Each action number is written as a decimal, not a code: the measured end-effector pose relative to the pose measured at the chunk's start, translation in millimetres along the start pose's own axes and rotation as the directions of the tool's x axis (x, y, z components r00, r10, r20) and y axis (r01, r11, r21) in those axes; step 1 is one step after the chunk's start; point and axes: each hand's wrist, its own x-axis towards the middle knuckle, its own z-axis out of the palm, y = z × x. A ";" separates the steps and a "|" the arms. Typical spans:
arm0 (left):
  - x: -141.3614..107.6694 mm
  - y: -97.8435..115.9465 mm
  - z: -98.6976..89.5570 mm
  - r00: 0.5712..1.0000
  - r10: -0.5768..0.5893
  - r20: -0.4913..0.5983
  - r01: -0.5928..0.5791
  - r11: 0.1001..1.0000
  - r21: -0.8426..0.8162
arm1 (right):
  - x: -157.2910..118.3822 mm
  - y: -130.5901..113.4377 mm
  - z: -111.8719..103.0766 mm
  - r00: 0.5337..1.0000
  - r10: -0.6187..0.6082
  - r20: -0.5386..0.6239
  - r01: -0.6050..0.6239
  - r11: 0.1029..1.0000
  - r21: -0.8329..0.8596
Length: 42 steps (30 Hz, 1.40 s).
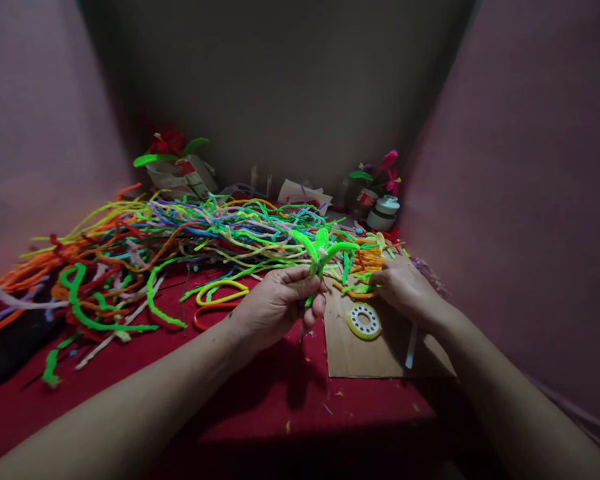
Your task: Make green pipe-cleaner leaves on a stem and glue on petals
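My left hand (293,300), in the middle, is closed around the base of a bright green pipe-cleaner flower (322,241). Its fuzzy petals spread upward, and a small pale bit shows at its centre. To the right, my right hand (405,290) reaches down over a brown board (343,347), fingers bent and drawn together. Short orange pipe cleaners (370,260) and a green piece (361,289) lie at its fingertips. What those fingers hold, if anything, is hidden. A roll of yellow tape (364,321) with a white, holed core rests on the board just below.
A large tangle of coloured pipe cleaners (205,227) covers the left and back of the red cloth (260,400). Yellow and red rings (223,292) lie left of centre. Behind stand a pale jar (383,212), pink flowers (391,170) and a red flower (167,141).
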 end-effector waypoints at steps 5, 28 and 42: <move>2.7 -2.9 -1.0 0.998 0.046 -0.036 -0.047 0.998 -0.047 | -4.1 -1.6 -5.9 0.944 -0.053 -0.326 0.023 0.995 -0.096; -3.4 -13.1 7.5 0.993 -0.019 0.120 0.031 0.994 -0.101 | -37.4 -68.6 -24.7 0.552 -0.323 -0.769 0.467 0.884 -0.036; -4.2 -3.0 10.2 0.996 0.086 0.028 -0.084 0.995 -0.057 | -79.3 -22.3 -0.5 0.699 0.153 -0.698 0.070 0.957 0.281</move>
